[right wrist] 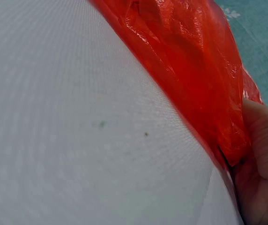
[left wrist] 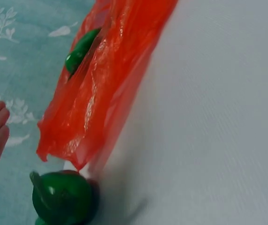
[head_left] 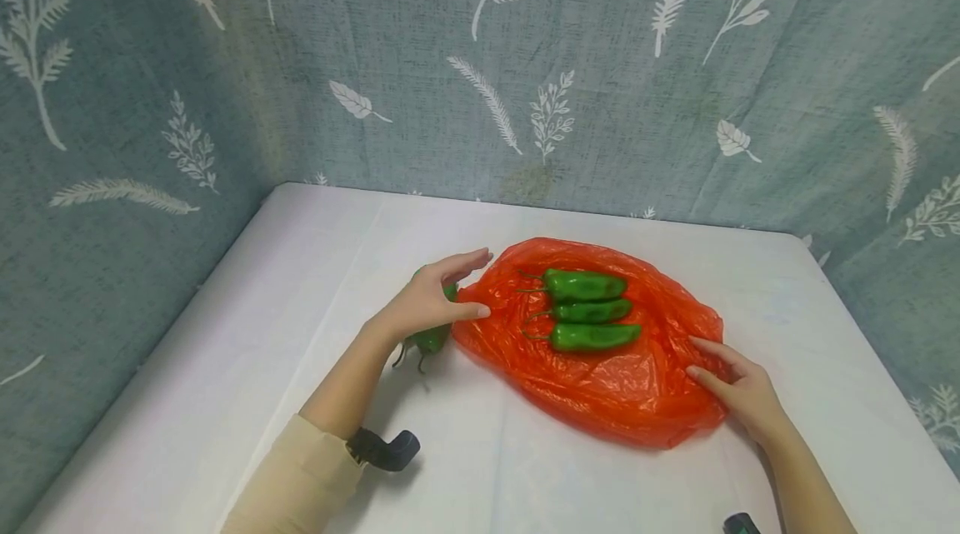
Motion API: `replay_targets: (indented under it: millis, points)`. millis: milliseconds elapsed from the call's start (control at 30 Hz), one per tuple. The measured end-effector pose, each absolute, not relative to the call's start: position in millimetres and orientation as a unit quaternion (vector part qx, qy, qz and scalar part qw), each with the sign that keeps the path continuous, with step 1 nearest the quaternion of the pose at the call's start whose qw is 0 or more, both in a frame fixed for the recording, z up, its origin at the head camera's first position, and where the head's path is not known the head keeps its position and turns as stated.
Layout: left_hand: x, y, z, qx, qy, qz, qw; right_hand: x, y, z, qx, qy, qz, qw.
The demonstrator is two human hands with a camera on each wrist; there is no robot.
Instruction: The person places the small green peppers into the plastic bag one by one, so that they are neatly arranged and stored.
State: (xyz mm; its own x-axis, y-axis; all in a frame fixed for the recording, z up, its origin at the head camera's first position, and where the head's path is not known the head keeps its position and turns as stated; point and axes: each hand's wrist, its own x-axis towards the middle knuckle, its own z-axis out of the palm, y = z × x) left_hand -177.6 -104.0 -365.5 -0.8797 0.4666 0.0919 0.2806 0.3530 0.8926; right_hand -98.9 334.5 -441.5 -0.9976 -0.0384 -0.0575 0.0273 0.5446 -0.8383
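Observation:
Three long green peppers (head_left: 588,311) lie side by side on a spread red plastic bag (head_left: 600,401), stems to the left. My left hand (head_left: 431,292) is at the bag's left end, thumb and fingers apart with nothing between them. Partly hidden under that hand are more green peppers (head_left: 431,340), stems toward me; one pepper (left wrist: 61,199) shows end-on in the left wrist view, beside the bag's edge. At the bag's right end my right hand (head_left: 750,396) touches it, thumb and forefinger spread over the plastic. The bag hides the other fingers in the right wrist view.
A white table (head_left: 420,484) carries everything. Behind it and along the sides hangs a grey-green curtain (head_left: 420,42) with white leaf prints. A black wrist device (head_left: 386,449) sits on my left wrist.

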Motion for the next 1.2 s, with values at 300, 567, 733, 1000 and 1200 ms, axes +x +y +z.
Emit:
replay_targets:
  millis: [300, 567, 733, 1000, 1200]
  points:
    - [-168, -127, -366, 0.202, 0.826, 0.524, 0.052, -101, 336, -439, 0.001, 0.887, -0.461, 0.035]
    - [-157, -155, -370, 0.183, 0.821, 0.54, 0.03, -99, 335, -438, 0.0, 0.884, -0.466, 0.035]
    - [-153, -170, -378, 0.174, 0.816, 0.552, 0.007, -99, 335, -440, -0.001, 0.883, -0.468, 0.031]
    - [-148, -181, -397, 0.112, 0.828, 0.55, 0.008, -101, 335, -440, -0.001, 0.883, -0.469, 0.031]
    - [-149, -185, -412, 0.104, 0.851, 0.514, 0.028, -100, 335, -439, 0.008, 0.889, -0.456, 0.037]
